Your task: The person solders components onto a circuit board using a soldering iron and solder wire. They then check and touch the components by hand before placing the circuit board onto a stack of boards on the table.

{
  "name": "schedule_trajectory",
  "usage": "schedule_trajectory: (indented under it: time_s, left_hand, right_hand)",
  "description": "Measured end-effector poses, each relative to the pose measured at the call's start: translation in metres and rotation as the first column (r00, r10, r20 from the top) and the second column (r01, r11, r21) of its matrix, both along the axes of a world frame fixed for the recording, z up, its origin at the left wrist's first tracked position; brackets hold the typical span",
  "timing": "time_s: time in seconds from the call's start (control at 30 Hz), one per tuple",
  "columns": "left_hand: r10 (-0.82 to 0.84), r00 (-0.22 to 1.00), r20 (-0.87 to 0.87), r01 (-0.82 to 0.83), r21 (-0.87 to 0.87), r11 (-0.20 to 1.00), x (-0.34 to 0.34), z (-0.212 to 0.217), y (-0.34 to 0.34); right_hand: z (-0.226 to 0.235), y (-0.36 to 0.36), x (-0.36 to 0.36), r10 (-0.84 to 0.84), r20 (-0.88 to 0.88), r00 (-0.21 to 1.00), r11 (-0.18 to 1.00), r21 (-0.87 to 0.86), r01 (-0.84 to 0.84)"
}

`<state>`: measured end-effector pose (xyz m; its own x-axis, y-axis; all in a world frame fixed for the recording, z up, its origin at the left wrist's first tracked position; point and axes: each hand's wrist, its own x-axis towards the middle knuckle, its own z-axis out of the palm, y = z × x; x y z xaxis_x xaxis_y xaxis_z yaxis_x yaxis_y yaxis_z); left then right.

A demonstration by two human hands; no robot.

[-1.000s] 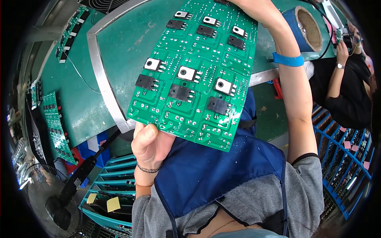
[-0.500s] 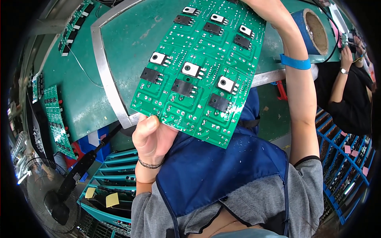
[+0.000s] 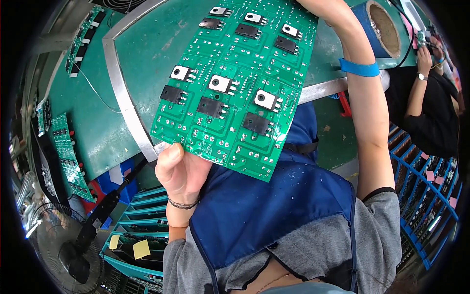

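Note:
A large green circuit board [image 3: 196,132] is held up tilted in front of me, over the table's near edge. On its facing side sit several black transistors [image 3: 211,107] and several with a silver back [image 3: 222,84], along with many solder joints. My left hand [image 3: 178,171] grips the board's near left corner, thumb on top and fingers beneath. At the far right edge of the board is my right hand [image 3: 320,9], cut off by the top of the picture, its fingers out of sight. A blue band [image 3: 360,67] circles my right wrist.
The green table [image 3: 93,142] has a metal-edged frame [image 3: 120,81]. More circuit boards [image 3: 68,157] stand at the left. A blue roll with a cardboard core [image 3: 387,29] lies at the far right. A fan [image 3: 63,240], board racks [image 3: 142,215] and a co-worker's arm [image 3: 418,93] are nearby.
The board and both hands have shifted slightly left in the picture, along with the surroundings. The left hand's grip on the board looks the same.

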<state>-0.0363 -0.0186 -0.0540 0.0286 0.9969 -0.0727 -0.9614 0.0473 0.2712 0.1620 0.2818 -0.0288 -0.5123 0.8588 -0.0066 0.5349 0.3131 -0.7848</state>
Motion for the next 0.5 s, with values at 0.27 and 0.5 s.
schedule_trajectory:
  time_s: [0.27,0.5]
  left_hand:
    - [0.006,1.000,-0.012,-0.006,0.013,1.000,0.0004,-0.0025,-0.0004]
    - [0.005,1.000,-0.028,-0.004,0.017,1.000,0.0000,-0.0042,0.0003]
  right_hand:
    - [-0.0009,-0.0018,-0.0018,0.001,-0.033,0.999,0.999,-0.046,-0.002]
    - [0.0011,0.0010,0.0049,0.028,-0.026,0.999,1.000,-0.012,-0.028]
